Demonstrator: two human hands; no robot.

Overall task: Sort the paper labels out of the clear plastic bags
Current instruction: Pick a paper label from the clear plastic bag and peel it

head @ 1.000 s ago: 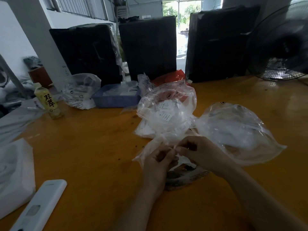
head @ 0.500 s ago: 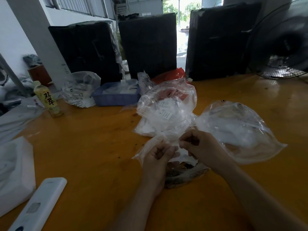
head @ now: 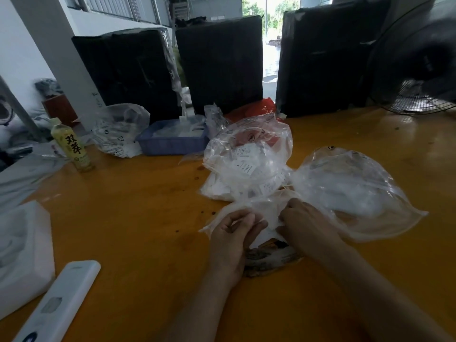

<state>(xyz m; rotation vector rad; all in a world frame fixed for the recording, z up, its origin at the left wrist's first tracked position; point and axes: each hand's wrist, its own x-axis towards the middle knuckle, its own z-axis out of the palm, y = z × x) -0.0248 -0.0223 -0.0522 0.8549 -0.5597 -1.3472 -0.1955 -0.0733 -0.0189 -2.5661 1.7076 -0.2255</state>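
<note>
Nearest, resting on the orange table (head: 128, 225): a white remote (head: 58, 301) at the lower left corner, with a block of white foam packing (head: 22, 253) beside it. Just beyond, at centre, both hands at work on one small clear bag (head: 266, 215) lying over a dark printed packet (head: 269, 260). Left hand (head: 234, 233) curled, fingers pinching the bag's near-left edge; right hand (head: 306, 223) curled too, fingertips pinching the film at the bag's middle. Compared with a second ago, hands drawn slightly apart and the right one lifted a touch toward the far side, stretching the film between them: probably the mouth being teased open, no label out yet. Whether a label sits between the right fingertips, impossible to tell. Further on, touching the worked bag, a heap of clear bags with white paper labels (head: 244, 166) showing through, and to its right a large puffed clear bag (head: 350, 191) holding white material. So most of the sorting judged undone. Further left, a blue tray (head: 170, 144) with white sheets in it, perhaps the place for sorted pieces, another crumpled bag (head: 118, 132), and a drink bottle (head: 71, 146) standing upright. Farthest back, three black wrapped bundles (head: 219, 65) standing upright, and a fan (head: 419, 65) at the right.
</note>
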